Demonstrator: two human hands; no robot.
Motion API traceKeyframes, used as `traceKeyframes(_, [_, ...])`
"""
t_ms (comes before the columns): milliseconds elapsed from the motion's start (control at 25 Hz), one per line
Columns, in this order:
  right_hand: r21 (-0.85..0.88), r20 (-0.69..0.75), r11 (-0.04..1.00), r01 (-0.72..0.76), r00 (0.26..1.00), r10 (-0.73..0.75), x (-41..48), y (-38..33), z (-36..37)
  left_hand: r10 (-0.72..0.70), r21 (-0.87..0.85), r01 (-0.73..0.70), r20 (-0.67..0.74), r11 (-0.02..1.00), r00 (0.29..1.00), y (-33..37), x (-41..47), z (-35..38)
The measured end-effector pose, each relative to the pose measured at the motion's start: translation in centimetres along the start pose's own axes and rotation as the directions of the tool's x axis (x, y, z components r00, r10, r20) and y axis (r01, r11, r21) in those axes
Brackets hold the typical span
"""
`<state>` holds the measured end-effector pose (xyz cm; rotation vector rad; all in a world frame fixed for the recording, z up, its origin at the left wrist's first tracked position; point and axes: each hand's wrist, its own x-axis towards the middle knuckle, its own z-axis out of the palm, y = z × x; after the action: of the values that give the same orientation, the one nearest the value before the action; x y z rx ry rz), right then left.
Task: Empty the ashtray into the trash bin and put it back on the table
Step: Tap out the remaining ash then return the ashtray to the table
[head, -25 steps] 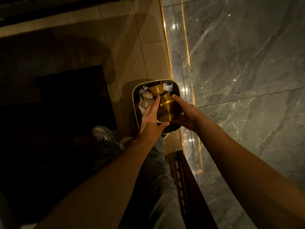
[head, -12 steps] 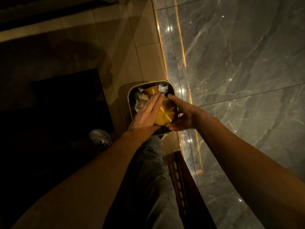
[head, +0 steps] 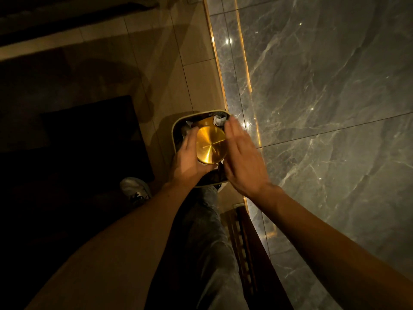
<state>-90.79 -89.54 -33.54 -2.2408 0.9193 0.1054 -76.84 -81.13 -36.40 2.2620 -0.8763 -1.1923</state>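
The gold ashtray [head: 210, 144] is upside down, its round, brushed-metal base facing up and catching the light, right over the bin's mouth. The bin [head: 173, 139], pale-rimmed with rounded corners and a dark liner, stands on the floor with crumpled white paper [head: 218, 120] at its far edge.

Brushed gold ashtray [head: 210, 144]; pale-rimmed bin [head: 173, 133] with dark inside and white paper [head: 218, 120]. Grey white-veined marble [head: 324, 86], beige tiles [head: 156, 52], black mat [head: 89, 135], grey jeans [head: 210, 231], white shoe [head: 134, 189].
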Motion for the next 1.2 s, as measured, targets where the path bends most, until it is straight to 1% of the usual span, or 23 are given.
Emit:
traceKeyframes(40, [-0.078, 0.06, 0.99, 0.114, 0.992, -0.11, -0.4, 0.2, 0.1, -0.003, -0.015, 0.003, -0.005, 1.0, 1.0, 0.0, 0.1, -0.1])
traceKeyframes(80, [-0.138, 0.147, 0.973, 0.187, 0.975, -0.167, -0.6, 0.6, 0.6, -0.004, -0.023, 0.004, -0.003, 1.0, 1.0, 0.0, 0.2, -0.3])
traceKeyframes(120, [-0.198, 0.216, 0.952, 0.232, 0.958, -0.188, -0.6, 0.7, 0.9, -0.005, -0.022, 0.005, -0.003, 1.0, 1.0, 0.1, 0.2, -0.5])
traceKeyframes(160, [-0.246, 0.249, 0.936, 0.253, 0.949, -0.191, -0.5, 0.9, 1.3, -0.007, -0.013, 0.007, -0.005, 1.0, 1.0, 0.1, 0.2, -0.6])
traceKeyframes(280, [-0.286, 0.235, 0.929, 0.237, 0.957, -0.172, -0.1, 0.8, 1.3, -0.007, -0.009, 0.007, -0.005, 1.0, 1.0, 0.4, 0.2, -0.8])
traceKeyframes(400, [-0.314, 0.25, 0.906, 0.283, 0.945, -0.209, 0.2, 0.4, 1.2, -0.019, -0.003, 0.019, -0.01, 1.0, 1.0, 0.9, 0.3, -0.9])
traceKeyframes(480, [-0.299, 0.229, 0.916, 0.267, 0.952, -0.203, 0.3, 0.5, 1.3, -0.025, -0.018, 0.025, -0.01, 1.0, 1.0, 1.1, 0.4, -0.9])
traceKeyframes(600, [-0.296, 0.283, 0.906, 0.302, 0.934, -0.218, 0.3, 0.0, 1.1, -0.018, -0.008, 0.018, 0.001, 1.0, 1.0, 1.0, 0.3, -1.0])
traceKeyframes(680, [-0.272, 0.236, 0.922, 0.276, 0.948, -0.214, 0.4, 0.1, 1.1, -0.022, -0.016, 0.022, 0.013, 1.0, 1.0, 1.0, 0.2, -1.0])
traceKeyframes(720, [-0.27, 0.235, 0.922, 0.278, 0.947, -0.217, 0.3, 0.0, 1.2, -0.022, -0.011, 0.022, 0.022, 1.0, 1.0, 1.0, 0.1, -1.0])
traceKeyframes(800, [-0.271, 0.279, 0.914, 0.301, 0.934, -0.224, 0.3, -0.1, 1.3, -0.029, 0.022, 0.028, 0.031, 0.999, 0.999, 0.9, 0.1, -0.9])
traceKeyframes(920, [-0.254, 0.231, 0.933, 0.255, 0.953, -0.197, 0.0, 0.1, 1.6, -0.023, 0.025, 0.023, 0.024, 0.999, 0.999, 0.9, 0.2, -0.7])
traceKeyframes(1000, [-0.271, 0.256, 0.925, 0.265, 0.946, -0.196, 0.0, 0.0, 1.5, -0.027, 0.044, 0.026, 0.026, 0.999, 0.999, 1.0, 0.1, -0.7])
traceKeyframes(1120, [-0.263, 0.18, 0.939, 0.22, 0.968, -0.176, -0.1, -0.1, 1.4, -0.022, 0.029, 0.021, 0.035, 0.999, 0.999, 1.3, 0.0, -0.4])
traceKeyframes(1200, [-0.279, 0.229, 0.926, 0.256, 0.954, -0.194, -0.1, -0.3, 1.4, -0.031, 0.046, 0.03, 0.038, 0.999, 0.999, 1.4, -0.1, -0.3])
